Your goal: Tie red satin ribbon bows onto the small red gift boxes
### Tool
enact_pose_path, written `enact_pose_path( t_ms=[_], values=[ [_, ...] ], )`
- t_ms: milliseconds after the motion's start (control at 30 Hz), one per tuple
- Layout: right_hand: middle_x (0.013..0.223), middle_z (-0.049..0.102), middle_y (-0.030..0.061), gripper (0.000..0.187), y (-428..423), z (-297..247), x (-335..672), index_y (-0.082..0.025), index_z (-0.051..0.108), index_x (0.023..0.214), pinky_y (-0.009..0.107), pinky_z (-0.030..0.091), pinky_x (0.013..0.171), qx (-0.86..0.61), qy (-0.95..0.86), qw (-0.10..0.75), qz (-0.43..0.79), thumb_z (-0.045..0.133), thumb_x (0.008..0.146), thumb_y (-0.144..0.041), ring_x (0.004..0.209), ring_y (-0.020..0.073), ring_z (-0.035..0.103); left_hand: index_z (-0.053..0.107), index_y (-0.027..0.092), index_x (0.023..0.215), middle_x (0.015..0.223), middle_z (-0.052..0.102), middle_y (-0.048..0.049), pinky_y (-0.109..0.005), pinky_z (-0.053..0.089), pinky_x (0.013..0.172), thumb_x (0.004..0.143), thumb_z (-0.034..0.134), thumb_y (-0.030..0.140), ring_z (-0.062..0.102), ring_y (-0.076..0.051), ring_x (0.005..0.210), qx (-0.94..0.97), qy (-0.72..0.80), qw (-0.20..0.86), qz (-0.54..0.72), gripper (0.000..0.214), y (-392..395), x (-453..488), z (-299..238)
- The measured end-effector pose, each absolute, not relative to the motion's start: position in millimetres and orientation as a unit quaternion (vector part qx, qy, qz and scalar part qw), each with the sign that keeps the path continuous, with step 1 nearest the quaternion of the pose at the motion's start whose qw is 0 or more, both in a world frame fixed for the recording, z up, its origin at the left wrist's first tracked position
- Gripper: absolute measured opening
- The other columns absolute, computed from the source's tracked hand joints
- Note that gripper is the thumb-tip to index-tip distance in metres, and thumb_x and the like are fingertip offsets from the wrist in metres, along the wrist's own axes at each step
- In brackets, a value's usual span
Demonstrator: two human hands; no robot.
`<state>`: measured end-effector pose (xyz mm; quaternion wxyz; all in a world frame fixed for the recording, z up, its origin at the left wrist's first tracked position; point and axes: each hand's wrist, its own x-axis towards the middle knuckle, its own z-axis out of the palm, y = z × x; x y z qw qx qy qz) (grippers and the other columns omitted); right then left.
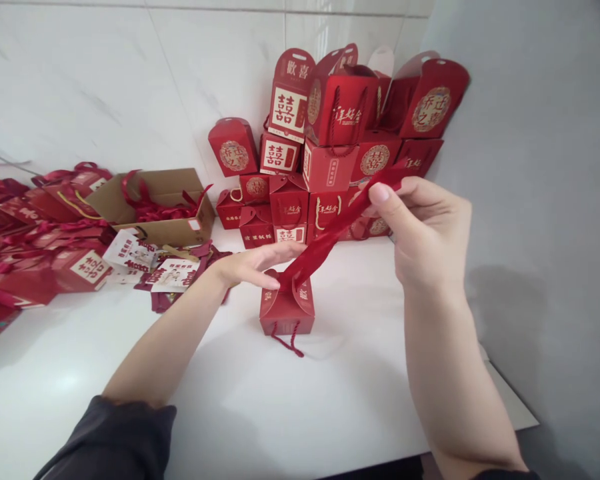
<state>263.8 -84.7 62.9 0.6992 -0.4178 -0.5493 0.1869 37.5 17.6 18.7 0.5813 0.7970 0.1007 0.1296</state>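
A small red gift box stands on the white table, with a twisted red cord handle hanging at its near side. From its top a wide red ribbon slants up to the right. My right hand pinches the ribbon's upper end between thumb and fingers, well above the box. Beside the ribbon's lower part is my left hand, its fingers stretched out and thumb apart at the box's top. Whether the left fingertips touch the ribbon is unclear.
Red gift boxes are stacked against the tiled wall. An open cardboard box holds red ribbons. Near it lie printed white-and-red pouches. More ribboned red boxes crowd the left. A grey surface rises at right.
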Motion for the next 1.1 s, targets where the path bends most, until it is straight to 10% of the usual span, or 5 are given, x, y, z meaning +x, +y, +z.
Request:
enact_pose_path(
  t_ms=[767, 1100],
  values=[
    [0.063, 0.056, -0.0050, 0.017, -67.0, 71.8, 236.3, -0.022, 0.064, 0.067, 0.025, 0.047, 0.059, -0.337, -0.574, 0.739, 0.102, 0.069, 0.082, -0.028, 0.059, 0.0097, 0.055, 0.068, 0.016, 0.107, 0.115, 0.066, -0.0135, -0.039, 0.050, 0.093, 0.063, 0.082, 0.019, 0.064, -0.026, 0.104, 0.733, 0.162, 0.639, 0.171, 0.046, 14.0, 36.0, -53.3],
    [0.058, 0.048, -0.0063, 0.018, -71.5, 77.2, 220.6, -0.021, 0.064, 0.065, 0.023, 0.039, 0.053, -0.303, -0.573, 0.754, 0.108, 0.068, 0.081, -0.015, 0.054, 0.0072, 0.047, 0.077, 0.017, 0.089, 0.109, 0.071, -0.0129, -0.039, 0.041, 0.104, 0.077, 0.072, 0.025, 0.056, -0.027, 0.120, 0.815, 0.121, 0.543, 0.163, 0.016, 12.2, 42.1, -41.7]
  ],
)
